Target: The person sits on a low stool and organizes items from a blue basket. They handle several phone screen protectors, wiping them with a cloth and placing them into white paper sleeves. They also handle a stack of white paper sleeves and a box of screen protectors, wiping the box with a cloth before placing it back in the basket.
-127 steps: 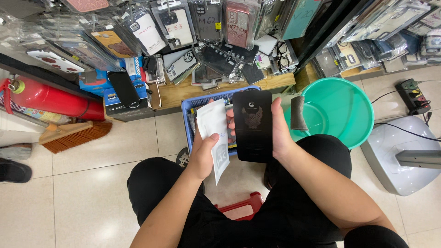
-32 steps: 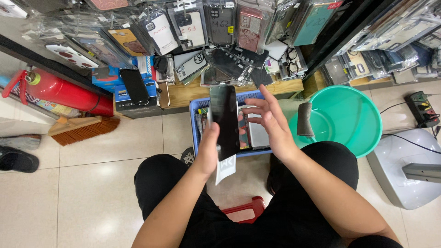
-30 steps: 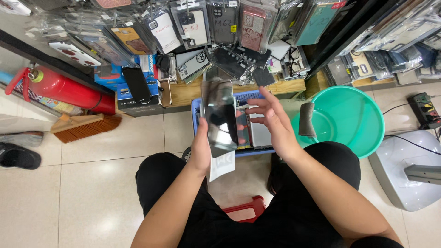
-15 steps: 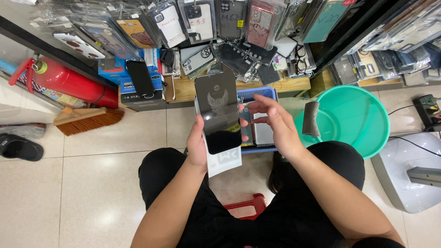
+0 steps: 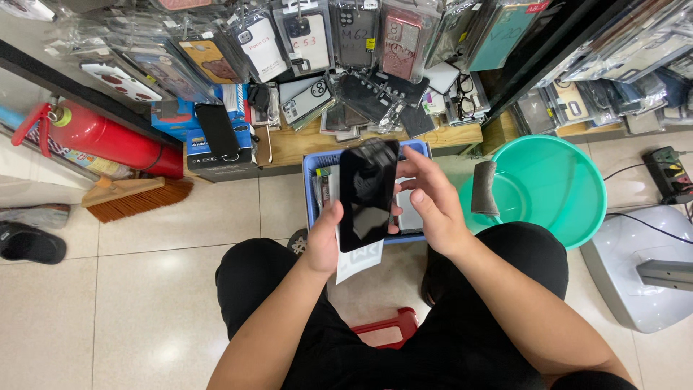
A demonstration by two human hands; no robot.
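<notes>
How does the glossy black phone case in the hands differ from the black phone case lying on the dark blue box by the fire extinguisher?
The glossy black phone case is gripped by the left hand, with the right hand at its edge; the black phone case on the dark blue box lies untouched. The held one looks larger, being nearer the camera, and has white paper behind it. Both are black, flat and rectangular.

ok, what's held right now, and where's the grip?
The left hand grips a black phone case by its lower left edge, white paper behind it. The right hand touches its right edge.
</notes>
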